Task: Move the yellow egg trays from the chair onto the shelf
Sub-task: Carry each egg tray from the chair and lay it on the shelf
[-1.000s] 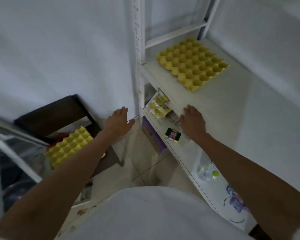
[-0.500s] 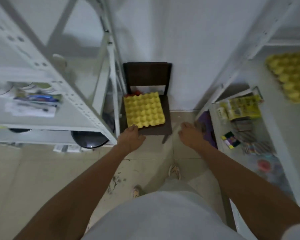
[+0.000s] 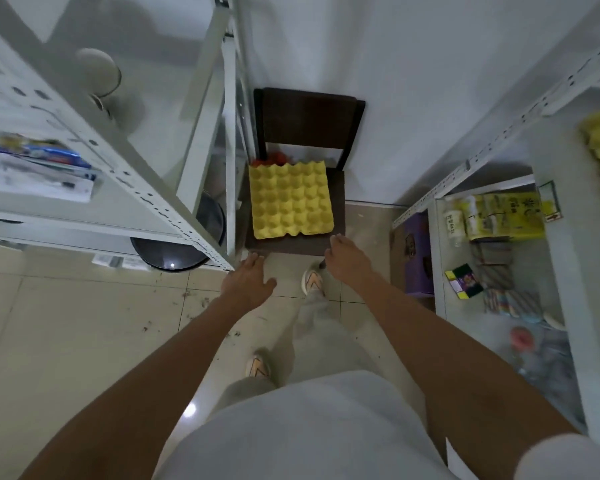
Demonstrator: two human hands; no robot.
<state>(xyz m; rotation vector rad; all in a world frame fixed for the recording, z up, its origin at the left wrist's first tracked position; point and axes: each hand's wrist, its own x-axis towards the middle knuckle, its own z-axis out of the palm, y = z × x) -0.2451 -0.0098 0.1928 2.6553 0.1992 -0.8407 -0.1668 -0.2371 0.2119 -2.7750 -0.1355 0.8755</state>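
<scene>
You reach for the tray (image 3: pixel 290 200) on the chair (image 3: pixel 309 119), both hands (image 3: pixel 248 284) (image 3: pixel 347 258) empty, fingers loosely spread; next, grip its sides.

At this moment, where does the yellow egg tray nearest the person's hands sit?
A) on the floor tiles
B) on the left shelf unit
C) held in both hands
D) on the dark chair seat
D: the yellow egg tray lies flat on the dark chair seat, while the left hand and right hand are both empty, short of it.
</scene>
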